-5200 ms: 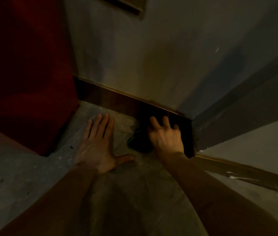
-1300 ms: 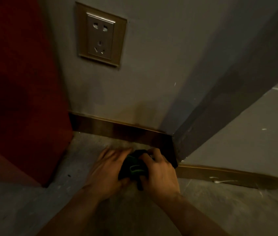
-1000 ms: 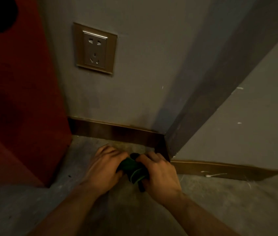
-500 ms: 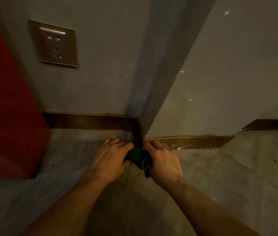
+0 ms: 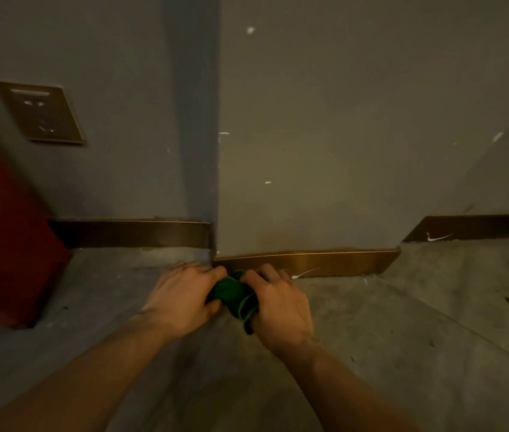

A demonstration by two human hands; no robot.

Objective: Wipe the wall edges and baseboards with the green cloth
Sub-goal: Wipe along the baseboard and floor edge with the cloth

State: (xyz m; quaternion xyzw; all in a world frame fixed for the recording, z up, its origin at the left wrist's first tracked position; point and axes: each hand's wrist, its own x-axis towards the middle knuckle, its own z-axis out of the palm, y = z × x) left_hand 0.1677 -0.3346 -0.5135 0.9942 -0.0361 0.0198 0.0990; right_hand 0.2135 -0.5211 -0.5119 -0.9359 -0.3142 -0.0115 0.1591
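Observation:
The green cloth [image 5: 231,294] is bunched up between both hands, just above the concrete floor. My left hand [image 5: 181,299] grips its left side and my right hand [image 5: 281,307] grips its right side. They are right in front of the protruding wall corner [image 5: 217,182]. A bronze baseboard [image 5: 325,261] runs along the front face of the wall, just beyond my right fingers. Another baseboard [image 5: 134,233] runs along the recessed wall to the left, and a third baseboard [image 5: 471,227] lies far right.
A bronze wall socket [image 5: 41,112] sits on the left grey wall. A red cabinet [image 5: 0,241] stands at the far left on the floor. The concrete floor [image 5: 403,322] stretches right, with white paint flecks near the baseboards.
The view has swung right around the wall corner, so the front wall face and its baseboard now fill the middle. Both hands still hold the cloth, now at the corner's base.

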